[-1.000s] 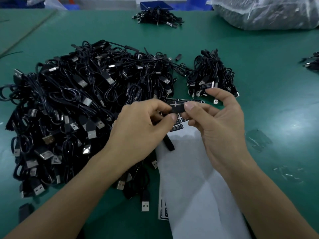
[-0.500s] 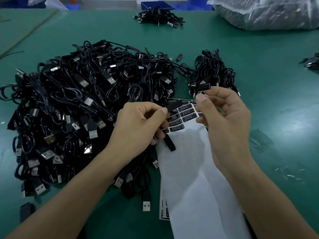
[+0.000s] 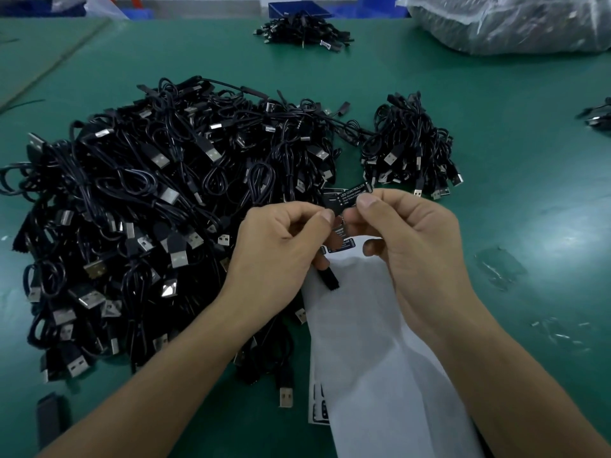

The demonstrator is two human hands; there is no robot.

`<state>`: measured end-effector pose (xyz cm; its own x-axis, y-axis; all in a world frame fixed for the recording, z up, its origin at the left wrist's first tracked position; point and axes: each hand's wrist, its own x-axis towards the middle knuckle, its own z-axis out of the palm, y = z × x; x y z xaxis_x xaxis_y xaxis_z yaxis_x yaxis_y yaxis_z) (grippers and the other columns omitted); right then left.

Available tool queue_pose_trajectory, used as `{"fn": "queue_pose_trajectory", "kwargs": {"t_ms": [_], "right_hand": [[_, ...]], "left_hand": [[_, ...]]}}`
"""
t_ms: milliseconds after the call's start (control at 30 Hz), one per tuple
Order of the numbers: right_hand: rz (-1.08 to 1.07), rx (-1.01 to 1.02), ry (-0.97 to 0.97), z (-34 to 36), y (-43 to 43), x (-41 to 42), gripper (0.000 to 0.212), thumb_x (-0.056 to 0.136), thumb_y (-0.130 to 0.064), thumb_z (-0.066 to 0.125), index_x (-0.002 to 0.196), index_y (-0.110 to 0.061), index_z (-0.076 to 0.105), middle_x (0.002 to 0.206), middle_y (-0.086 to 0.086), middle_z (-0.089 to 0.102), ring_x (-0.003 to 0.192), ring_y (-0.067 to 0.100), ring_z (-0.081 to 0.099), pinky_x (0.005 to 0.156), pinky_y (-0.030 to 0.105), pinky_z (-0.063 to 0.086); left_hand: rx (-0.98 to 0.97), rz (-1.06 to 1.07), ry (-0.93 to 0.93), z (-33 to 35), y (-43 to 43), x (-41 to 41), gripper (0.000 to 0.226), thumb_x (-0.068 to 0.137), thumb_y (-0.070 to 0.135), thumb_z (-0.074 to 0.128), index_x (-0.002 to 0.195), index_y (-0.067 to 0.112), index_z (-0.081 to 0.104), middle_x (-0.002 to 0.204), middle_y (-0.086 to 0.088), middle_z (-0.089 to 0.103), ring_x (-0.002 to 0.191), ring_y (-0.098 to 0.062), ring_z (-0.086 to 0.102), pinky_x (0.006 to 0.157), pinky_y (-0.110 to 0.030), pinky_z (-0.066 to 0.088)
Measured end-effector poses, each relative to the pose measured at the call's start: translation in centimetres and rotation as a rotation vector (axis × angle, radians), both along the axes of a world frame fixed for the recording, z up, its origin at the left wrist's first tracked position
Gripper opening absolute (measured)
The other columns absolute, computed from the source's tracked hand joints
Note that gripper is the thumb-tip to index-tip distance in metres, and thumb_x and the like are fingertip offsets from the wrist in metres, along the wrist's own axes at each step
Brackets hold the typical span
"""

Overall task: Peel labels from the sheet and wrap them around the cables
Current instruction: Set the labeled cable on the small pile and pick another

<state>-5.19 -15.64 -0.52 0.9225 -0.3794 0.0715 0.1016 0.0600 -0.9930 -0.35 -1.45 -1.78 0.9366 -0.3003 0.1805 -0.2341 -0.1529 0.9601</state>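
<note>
My right hand (image 3: 413, 246) pinches a small black label (image 3: 350, 196) with white print between thumb and forefinger, just above the label sheet (image 3: 370, 342). My left hand (image 3: 281, 249) grips a black cable, whose black connector end (image 3: 329, 279) sticks out below the fingers, and its thumb tip meets the label's left edge. The white sheet lies under both hands, with a few black labels (image 3: 342, 244) left near its top. A big heap of black USB cables (image 3: 158, 206) covers the green table (image 3: 512, 160) to the left.
A smaller bundle of cables (image 3: 410, 150) lies just beyond my right hand, another pile (image 3: 304, 29) at the far edge. A clear plastic bag (image 3: 515, 21) of goods sits far right. Scraps of clear film (image 3: 499, 266) lie on the table right of my right hand.
My right hand went to the sheet, peeled off a label and brought it back up to the cable in my left hand. The left hand has barely moved.
</note>
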Motion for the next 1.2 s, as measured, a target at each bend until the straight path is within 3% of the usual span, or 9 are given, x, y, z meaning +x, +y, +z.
{"fn": "queue_pose_trajectory", "kwargs": {"t_ms": [267,633,1200], "right_hand": [[0.004,-0.076,0.021,0.16,-0.25,-0.02,0.026,0.094,-0.016,0.067,0.070,-0.022,0.075,0.072,-0.002,0.073,0.067,0.005,0.063,0.057,0.017,0.047],[-0.024,-0.152,0.002,0.34,-0.34,-0.10,0.019,0.093,-0.014,0.068,0.074,-0.015,0.072,0.062,-0.005,0.068,0.056,0.001,0.055,0.057,0.013,0.045],[-0.049,-0.176,-0.017,0.17,-0.29,-0.02,0.020,0.091,-0.013,0.071,0.071,-0.017,0.072,0.061,-0.006,0.068,0.053,-0.002,0.055,0.055,0.009,0.043]], "left_hand": [[-0.001,-0.046,0.013,0.14,0.02,-0.09,0.026,0.097,0.012,0.062,0.078,0.023,0.075,0.070,0.002,0.074,0.049,-0.007,0.061,0.052,-0.018,0.049],[-0.013,-0.073,0.043,-0.07,0.07,0.05,0.020,0.097,0.013,0.062,0.085,0.019,0.076,0.072,0.002,0.075,0.052,-0.009,0.062,0.054,-0.023,0.052],[-0.011,-0.068,0.025,-0.15,-0.01,0.01,0.020,0.099,0.014,0.060,0.087,0.015,0.076,0.067,0.004,0.073,0.048,-0.005,0.060,0.050,-0.015,0.046]]}}
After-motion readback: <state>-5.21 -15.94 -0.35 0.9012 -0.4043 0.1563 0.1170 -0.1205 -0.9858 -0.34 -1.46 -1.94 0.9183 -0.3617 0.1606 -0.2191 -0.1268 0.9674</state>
